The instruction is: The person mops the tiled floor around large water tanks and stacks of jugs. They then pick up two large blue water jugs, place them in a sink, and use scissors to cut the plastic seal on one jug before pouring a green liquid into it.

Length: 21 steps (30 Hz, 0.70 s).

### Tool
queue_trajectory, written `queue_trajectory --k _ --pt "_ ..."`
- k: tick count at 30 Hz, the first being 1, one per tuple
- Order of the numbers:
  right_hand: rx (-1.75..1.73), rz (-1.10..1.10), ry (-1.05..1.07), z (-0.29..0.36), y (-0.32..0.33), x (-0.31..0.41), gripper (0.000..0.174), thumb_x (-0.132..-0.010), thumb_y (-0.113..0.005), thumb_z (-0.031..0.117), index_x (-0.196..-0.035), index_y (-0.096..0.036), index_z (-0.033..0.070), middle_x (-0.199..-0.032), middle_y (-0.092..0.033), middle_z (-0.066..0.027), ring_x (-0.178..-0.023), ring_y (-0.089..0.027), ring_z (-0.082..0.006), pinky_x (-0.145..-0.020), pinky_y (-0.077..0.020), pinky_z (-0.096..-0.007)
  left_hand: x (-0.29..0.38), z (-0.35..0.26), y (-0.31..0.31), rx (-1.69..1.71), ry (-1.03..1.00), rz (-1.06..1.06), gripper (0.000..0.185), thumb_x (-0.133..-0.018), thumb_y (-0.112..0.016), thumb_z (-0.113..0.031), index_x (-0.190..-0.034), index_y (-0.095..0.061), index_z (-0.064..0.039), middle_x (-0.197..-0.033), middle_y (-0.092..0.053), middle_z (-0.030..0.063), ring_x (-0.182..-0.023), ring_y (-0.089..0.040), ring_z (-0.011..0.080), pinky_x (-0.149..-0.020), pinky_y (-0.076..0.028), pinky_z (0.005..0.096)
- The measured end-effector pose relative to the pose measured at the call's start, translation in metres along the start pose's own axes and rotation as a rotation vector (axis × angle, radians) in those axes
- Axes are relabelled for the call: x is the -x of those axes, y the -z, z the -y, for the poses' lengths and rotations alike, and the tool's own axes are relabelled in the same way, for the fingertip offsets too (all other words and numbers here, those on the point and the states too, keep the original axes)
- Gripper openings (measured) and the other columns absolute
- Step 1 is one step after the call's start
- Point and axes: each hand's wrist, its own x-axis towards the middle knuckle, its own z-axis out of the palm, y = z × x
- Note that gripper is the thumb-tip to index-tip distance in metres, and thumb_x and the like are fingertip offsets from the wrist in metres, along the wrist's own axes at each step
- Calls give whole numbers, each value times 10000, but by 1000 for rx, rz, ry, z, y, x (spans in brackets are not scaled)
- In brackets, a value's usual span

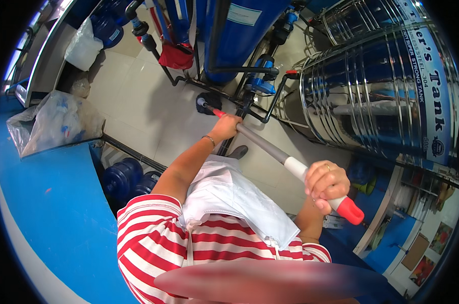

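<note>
A mop with a grey pole (263,143) slants across my body. My left hand (226,127) is wrapped around its lower part, close to a red collar. Higher up, my right hand (327,184) grips the white section just below the red end cap (350,211). The dark mop head (213,99) rests on the tiled floor (119,89), beside black pipes and close to the foot of a tall blue cylinder (235,41). A white apron (229,190) hangs in front of me, and the tip of one shoe (238,152) shows below it.
Stainless steel tanks (362,91) bearing writing stand at the right. A blue pump (261,81) and black pipes (267,114) run along the floor. On the left are a blue counter (50,197), a clear plastic bag (62,121) and large blue water bottles (123,174).
</note>
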Motion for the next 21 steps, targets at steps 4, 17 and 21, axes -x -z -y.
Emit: queue_trajectory --k 4,17,21 --pt "18 -103 -57 -32 -22 11 242 -772 -687 157 -651 -495 72 -647 -558 -53 -580 -572 -213 -541 -473 -335 27 41 28 -5 50 -71 236 -677 -697 -49 -895 -608 -64 -868 -652 140 -918 -622 347 -823 -476 443" --pt "-77 128 -612 -164 -83 138 160 -785 -720 50 -863 -581 62 -1075 -629 -113 -1232 -515 -369 -1043 -381 -486 156 168 60 -469 908 -5 501 -805 -572 -74 -1293 -526 -177 -1383 -476 73 -1308 -428 302 -995 -426 513" --pt "-193 87 -580 -152 -54 153 187 -785 -738 53 -937 -629 39 -1104 -632 -127 -1232 -517 -354 -1057 -376 -475 160 140 30 -567 926 59 533 -825 -630 -154 -1339 -489 -146 -1423 -442 90 -1359 -363 335 -1033 -380 546"
